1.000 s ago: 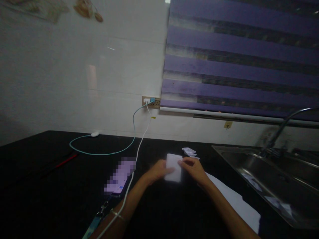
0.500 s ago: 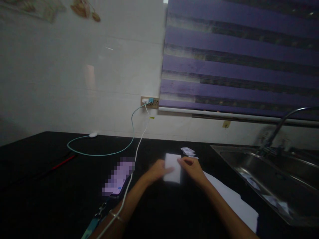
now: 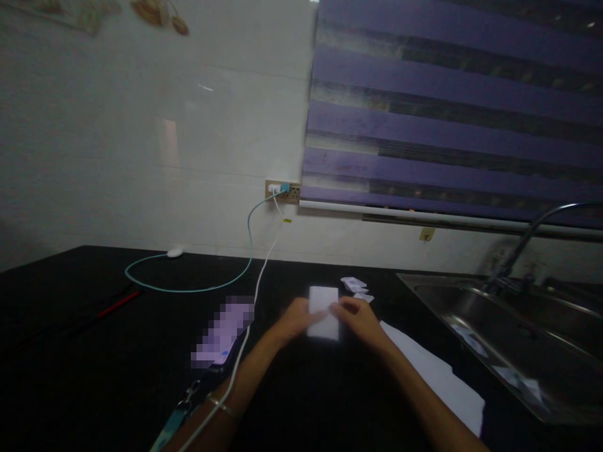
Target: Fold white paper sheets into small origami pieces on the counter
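Note:
A small white rectangle of paper [image 3: 324, 326] is held upright between my two hands, above the black countertop [image 3: 301, 402]. My left hand [image 3: 296, 319] grips its left side, with the thumb laid across the front. On the right edge, my right hand [image 3: 354, 314] pinches the paper between thumb and fingers. Several small folded white paper pieces [image 3: 354, 285] lie just beyond my right hand. Larger white sheets [image 3: 424, 370] rest on the counter, partly under my right forearm.
A phone [image 3: 223, 333] with a strap lies left of my left forearm. A white cable [image 3: 245, 342] crosses that forearm from the wall socket [image 3: 282, 191]. A teal cable [image 3: 188, 290] curves at the back left. On the right is a steel sink [image 3: 424, 295] with a faucet [image 3: 518, 248].
My right thumb and fingers have slid slightly down the paper's right edge. My left thumb has moved up a little across its front. The whole view has shifted slightly.

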Action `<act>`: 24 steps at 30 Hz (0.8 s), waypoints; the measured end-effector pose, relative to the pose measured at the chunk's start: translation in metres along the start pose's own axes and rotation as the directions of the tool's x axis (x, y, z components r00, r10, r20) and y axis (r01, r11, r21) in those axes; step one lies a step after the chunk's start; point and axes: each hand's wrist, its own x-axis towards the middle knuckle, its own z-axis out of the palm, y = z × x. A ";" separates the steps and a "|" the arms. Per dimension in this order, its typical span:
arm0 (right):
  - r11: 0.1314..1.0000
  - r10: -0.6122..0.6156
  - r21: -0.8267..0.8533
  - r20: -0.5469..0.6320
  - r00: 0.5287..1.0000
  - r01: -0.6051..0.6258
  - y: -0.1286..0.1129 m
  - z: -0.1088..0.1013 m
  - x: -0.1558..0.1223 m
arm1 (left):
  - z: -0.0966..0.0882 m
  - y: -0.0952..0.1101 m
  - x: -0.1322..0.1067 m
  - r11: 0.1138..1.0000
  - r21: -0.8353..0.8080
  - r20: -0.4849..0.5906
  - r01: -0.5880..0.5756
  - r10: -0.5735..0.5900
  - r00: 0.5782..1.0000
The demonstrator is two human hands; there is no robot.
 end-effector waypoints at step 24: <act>0.991 0.094 0.115 -0.213 0.973 -0.070 0.020 -0.011 0.005 | -0.003 0.014 -0.017 0.880 0.474 0.179 -0.035 -0.058 0.982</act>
